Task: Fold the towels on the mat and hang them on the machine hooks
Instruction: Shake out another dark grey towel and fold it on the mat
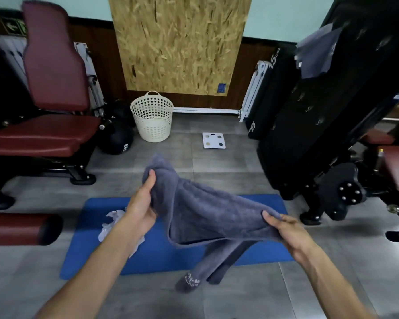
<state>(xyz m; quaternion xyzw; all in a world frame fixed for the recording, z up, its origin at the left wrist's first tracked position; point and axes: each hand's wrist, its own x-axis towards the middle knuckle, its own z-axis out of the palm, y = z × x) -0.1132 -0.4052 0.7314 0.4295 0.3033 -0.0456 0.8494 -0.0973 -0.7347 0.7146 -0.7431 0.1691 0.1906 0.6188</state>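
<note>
Right, both hands are up over the blue mat [258, 252] with the grey towel [207, 217] stretched between them, held clear of the floor. Left hand [141, 203] pinches one top edge high, thumb pressed on the front of the cloth and fingers curled behind; right hand [288, 233] clamps the other end lower down, thumb on top, fingers wrapped under the fold. One long tail of the towel dangles down past the near edge of the mat, its patterned end hanging just above the tiles. A crumpled pale towel [112, 224] lies on the mat's left part, partly hidden behind the left forearm. Off to the right, another grey towel [316, 54] hangs high on the black machine [309, 116]. A cream laundry basket [152, 116] stands by the far wall, a white scale [213, 140] on the tiles near it
</note>
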